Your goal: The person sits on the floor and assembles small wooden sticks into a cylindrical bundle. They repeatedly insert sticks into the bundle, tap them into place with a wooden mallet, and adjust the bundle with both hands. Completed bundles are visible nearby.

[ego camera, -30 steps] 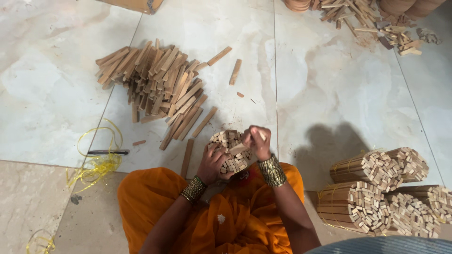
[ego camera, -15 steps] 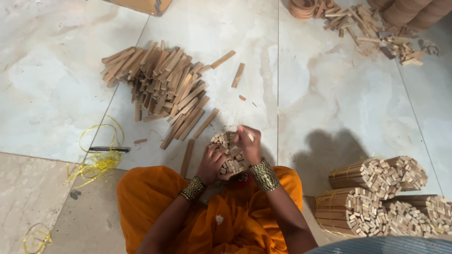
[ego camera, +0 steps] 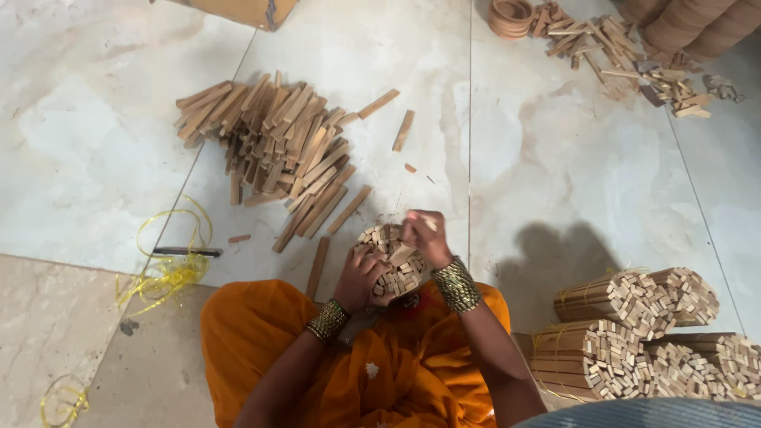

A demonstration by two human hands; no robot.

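Note:
A round bundle of short wooden sticks (ego camera: pixel 385 242) stands end-up on my lap, just above the orange cloth (ego camera: pixel 261 349). My left hand (ego camera: pixel 361 277) wraps around its near left side. My right hand (ego camera: pixel 426 236) rests on top of the bundle at its right, fingers closed on a single wooden stick (ego camera: pixel 402 255) that points down into the bundle. Both wrists wear gold-green bangles.
A large loose pile of wooden sticks (ego camera: pixel 277 147) lies ahead on the marble floor, with stray sticks (ego camera: pixel 403 131) beside it. Tied stick bundles (ego camera: pixel 634 333) sit at my right. Yellow string (ego camera: pixel 170 265) and a dark blade (ego camera: pixel 186 252) lie at left. More wood scraps (ego camera: pixel 626 51) lie far right.
My right hand has shifted slightly across the top of the bundle, now pushing a stick into it. The left hand keeps its hold. The camera drifted a little.

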